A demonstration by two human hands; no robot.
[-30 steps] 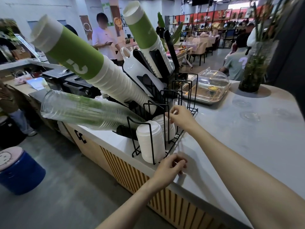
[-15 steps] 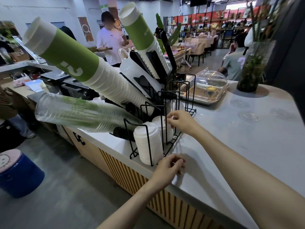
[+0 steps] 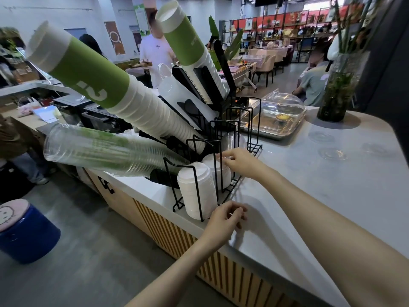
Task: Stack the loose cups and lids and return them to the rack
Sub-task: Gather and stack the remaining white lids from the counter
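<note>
A black wire rack (image 3: 254, 120) stands at the counter's near edge. It holds two stacks of white lids, a front one (image 3: 197, 191) and a second one (image 3: 218, 173), and a stack of clear lids (image 3: 235, 139) behind them. Long cup stacks lean out of it: two green-sleeved white ones (image 3: 124, 100) (image 3: 190, 45) and a clear one (image 3: 106, 151). My right hand (image 3: 241, 161) pinches a white lid at the top of the second stack. My left hand (image 3: 223, 220) is curled at the counter edge beside the front stack; I cannot tell what it holds. Loose clear lids (image 3: 332, 154) lie on the counter.
A clear-domed tray (image 3: 272, 116) with a pastry sits behind the rack, and a glass vase of stems (image 3: 338, 85) stands at the far right. A blue stool (image 3: 24, 231) is on the floor at left. People stand and sit beyond the counter.
My right hand has shifted from the rack wire onto the top of the second white lid stack. My left hand stays at the counter edge.
</note>
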